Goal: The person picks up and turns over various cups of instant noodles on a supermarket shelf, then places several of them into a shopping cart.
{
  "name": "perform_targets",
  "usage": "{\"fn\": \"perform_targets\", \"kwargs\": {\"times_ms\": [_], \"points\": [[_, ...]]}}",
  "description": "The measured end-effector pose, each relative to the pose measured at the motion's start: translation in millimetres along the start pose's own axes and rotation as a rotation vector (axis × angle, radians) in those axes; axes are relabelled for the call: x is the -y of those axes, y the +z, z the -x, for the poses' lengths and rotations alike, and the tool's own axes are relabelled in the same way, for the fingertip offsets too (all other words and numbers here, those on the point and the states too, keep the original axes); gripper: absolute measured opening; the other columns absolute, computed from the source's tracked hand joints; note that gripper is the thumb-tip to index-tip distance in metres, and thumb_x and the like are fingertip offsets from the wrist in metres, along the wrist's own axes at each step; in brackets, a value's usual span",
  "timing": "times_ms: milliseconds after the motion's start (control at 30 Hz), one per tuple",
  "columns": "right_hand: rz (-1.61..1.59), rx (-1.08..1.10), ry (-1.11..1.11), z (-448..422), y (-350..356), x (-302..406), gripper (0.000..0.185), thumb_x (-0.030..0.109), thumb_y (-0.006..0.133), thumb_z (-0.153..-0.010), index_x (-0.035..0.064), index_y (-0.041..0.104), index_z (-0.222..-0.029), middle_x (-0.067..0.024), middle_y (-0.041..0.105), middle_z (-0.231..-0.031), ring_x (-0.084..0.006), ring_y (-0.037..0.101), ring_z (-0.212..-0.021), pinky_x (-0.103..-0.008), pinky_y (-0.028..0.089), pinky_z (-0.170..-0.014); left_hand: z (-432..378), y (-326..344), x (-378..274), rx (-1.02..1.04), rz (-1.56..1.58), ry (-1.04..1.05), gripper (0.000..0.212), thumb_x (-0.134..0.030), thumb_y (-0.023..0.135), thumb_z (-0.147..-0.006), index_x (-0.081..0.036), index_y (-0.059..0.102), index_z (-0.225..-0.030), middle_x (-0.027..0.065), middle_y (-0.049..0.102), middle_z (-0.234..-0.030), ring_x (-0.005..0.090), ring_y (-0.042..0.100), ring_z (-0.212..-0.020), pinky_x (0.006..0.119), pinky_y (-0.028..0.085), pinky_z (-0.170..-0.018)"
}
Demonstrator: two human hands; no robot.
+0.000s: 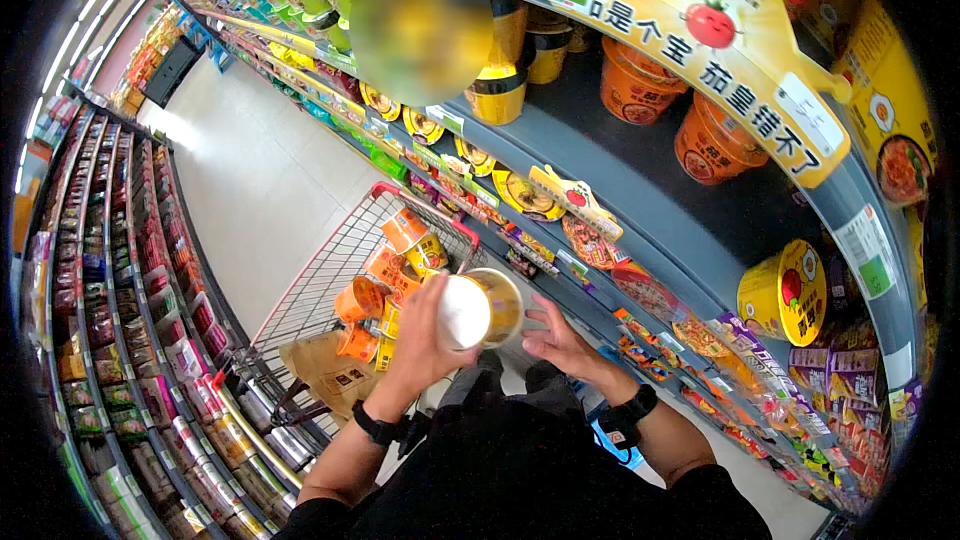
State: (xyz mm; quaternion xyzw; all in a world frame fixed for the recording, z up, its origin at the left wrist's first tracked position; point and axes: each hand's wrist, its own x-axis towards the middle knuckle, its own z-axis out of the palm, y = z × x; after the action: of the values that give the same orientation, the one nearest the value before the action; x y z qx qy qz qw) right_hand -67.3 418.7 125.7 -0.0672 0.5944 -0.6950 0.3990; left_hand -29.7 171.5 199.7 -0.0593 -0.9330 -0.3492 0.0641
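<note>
My left hand (421, 352) grips a yellow tub (507, 307) by its side, above the near end of a wire shopping cart. One round white end of the tub faces up toward me. Just right of it, my right hand (561, 339) is held with fingers apart and nothing in it; its fingertips are close to the tub's rim. Beyond my left hand, the shopping cart (300, 307) holds several orange noodle tubs (358, 298), yellow ones (427, 253) and a brown paper bag (334, 371). My left hand hides part of this load.
Shelving (637, 187) rises close on my right, with orange tubs (643, 82) and a yellow tub (784, 292) on it. A yellow printed sign (720, 37) runs along its upper edge. Racks of packaged goods (112, 300) line the left. The tiled aisle floor (247, 135) stretches ahead.
</note>
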Motion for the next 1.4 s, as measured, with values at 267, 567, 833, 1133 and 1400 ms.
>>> {"fn": "perform_targets", "kwargs": {"times_ms": [267, 567, 833, 1133, 1400], "points": [[0.227, -0.253, -0.081, 26, 8, -25, 0.089, 0.041, 0.067, -0.088, 0.0039, 0.015, -0.15, -0.0207, 0.034, -0.143, -0.0272, 0.05, -0.118, -0.038, 0.043, -0.098, 1, 19, -34, 0.194, 0.013, 0.239, 0.101, -0.024, 0.085, -0.058, -0.004, 0.034, -0.143, 0.0185, 0.042, -0.139, 0.0392, 0.045, -0.118, 0.046, 0.036, -0.101], [0.235, -0.209, -0.113, 71, 23, 35, 0.082, 0.04, 0.066, -0.085, 0.0079, 0.025, -0.149, -0.0207, 0.037, -0.145, -0.031, 0.039, -0.133, -0.041, 0.034, -0.108, 6, 19, 26, 0.525, 0.725, -0.088, 0.075, -0.021, 0.065, -0.086, -0.008, 0.026, -0.149, 0.0143, 0.039, -0.146, 0.0273, 0.043, -0.129, 0.044, 0.037, -0.104], [0.255, -0.318, -0.187, 85, 46, 41, 0.077, 0.035, 0.065, -0.086, 0.0075, 0.028, -0.147, -0.0215, 0.042, -0.138, -0.0294, 0.042, -0.129, -0.0397, 0.035, -0.106, 1, 6, 18, 0.738, 0.904, -0.096, 0.077, -0.022, 0.062, -0.09, -0.008, 0.018, -0.151, 0.0164, 0.032, -0.149, 0.0295, 0.038, -0.133, 0.043, 0.037, -0.106], [0.112, -0.502, -0.539, 95, 72, 59, 0.088, 0.037, 0.07, -0.084, 0.0079, 0.021, -0.15, -0.0185, 0.03, -0.149, -0.03, 0.031, -0.138, -0.0448, 0.032, -0.11, -3, -5, 14, 0.578, 1.183, 0.029, 0.12, -0.036, 0.083, -0.07, -0.01, 0.0, -0.153, 0.019, 0.03, -0.144, 0.0309, 0.032, -0.137, 0.043, 0.029, -0.111], [-0.294, -0.126, -0.29, 102, 66, 30, 0.074, 0.049, 0.05, -0.096, 0.0013, 0.027, -0.147, -0.0138, 0.046, -0.139, -0.0227, 0.051, -0.124, -0.0416, 0.043, -0.104, -15, -3, -19, 0.428, 1.285, 0.187, 0.125, -0.033, 0.084, -0.066, -0.009, -0.003, -0.152, 0.0207, 0.02, -0.152, 0.0307, 0.024, -0.142, 0.043, 0.022, -0.114]]}}
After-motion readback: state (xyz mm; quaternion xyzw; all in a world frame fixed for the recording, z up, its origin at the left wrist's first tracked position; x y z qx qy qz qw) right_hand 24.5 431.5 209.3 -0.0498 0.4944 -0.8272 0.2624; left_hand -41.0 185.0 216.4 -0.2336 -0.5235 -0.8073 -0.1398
